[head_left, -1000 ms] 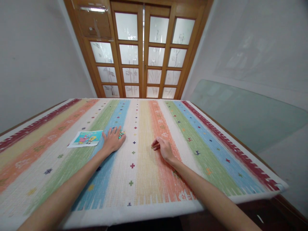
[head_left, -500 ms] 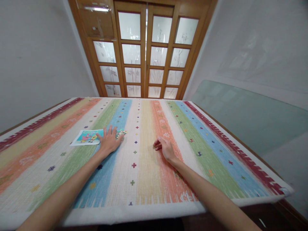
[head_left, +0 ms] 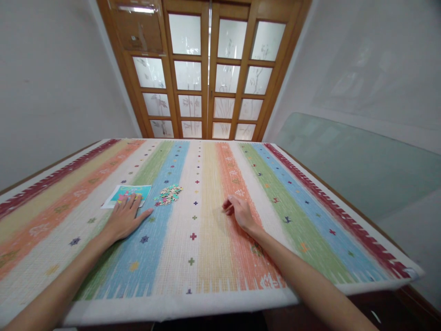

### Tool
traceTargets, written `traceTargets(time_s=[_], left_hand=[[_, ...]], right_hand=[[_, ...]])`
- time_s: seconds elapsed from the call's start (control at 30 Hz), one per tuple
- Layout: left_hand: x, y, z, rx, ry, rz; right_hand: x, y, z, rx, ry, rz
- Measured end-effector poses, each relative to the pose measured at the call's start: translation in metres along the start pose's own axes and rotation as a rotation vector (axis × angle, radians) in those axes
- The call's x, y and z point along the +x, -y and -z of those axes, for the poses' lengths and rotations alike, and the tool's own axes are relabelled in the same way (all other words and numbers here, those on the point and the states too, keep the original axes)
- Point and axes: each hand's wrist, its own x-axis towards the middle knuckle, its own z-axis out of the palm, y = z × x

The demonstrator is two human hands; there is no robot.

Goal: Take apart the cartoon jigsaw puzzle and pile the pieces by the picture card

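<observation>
My left hand (head_left: pixel 124 218) lies with its fingers spread over the near part of a picture card (head_left: pixel 140 191), covering some of its cartoon print. To the right of the card is a loose pile of small jigsaw puzzle pieces (head_left: pixel 169 195) on the blue stripe of the cloth; my left hand is apart from it. My right hand (head_left: pixel 239 212) rests on the orange stripe with its fingers curled together. Whether anything is held between those fingertips is hidden.
A striped tablecloth (head_left: pixel 179 248) with small printed motifs covers the large table. Beyond the far edge stand wooden doors with glass panes (head_left: pixel 188 76). A pale green panel (head_left: pixel 358 156) leans along the right wall.
My left hand has moved left from beside the puzzle pieces onto the picture card, uncovering the pile. My right hand has stayed almost in place.
</observation>
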Motion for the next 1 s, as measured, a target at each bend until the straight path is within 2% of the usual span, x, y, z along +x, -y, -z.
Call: traceTargets(time_s=[0.17,0.27,0.37,0.43,0.53,0.83,1.0], left_hand=[[0.000,0.000,-0.003,0.002,-0.028,-0.052],[-0.001,-0.013,0.002,-0.011,-0.008,-0.043],[-0.003,-0.031,0.009,-0.022,-0.041,0.018],[-0.003,-0.041,0.012,-0.012,-0.064,-0.018],[-0.002,-0.051,0.015,-0.026,-0.024,-0.057],[-0.003,-0.051,0.015,-0.173,0.031,-0.072],[-0.003,-0.055,0.019,-0.244,-0.065,-0.078]], right_hand=[[0.000,0.003,0.002,-0.056,0.007,0.040],[-0.001,0.003,0.001,-0.091,0.021,0.045],[-0.002,0.002,0.001,-0.125,0.045,0.061],[-0.002,0.000,0.001,-0.147,0.065,0.078],[-0.001,-0.002,0.001,-0.171,0.090,0.098],[-0.002,-0.002,0.002,-0.209,0.090,0.115],[-0.001,-0.003,0.004,-0.207,0.069,0.113]])
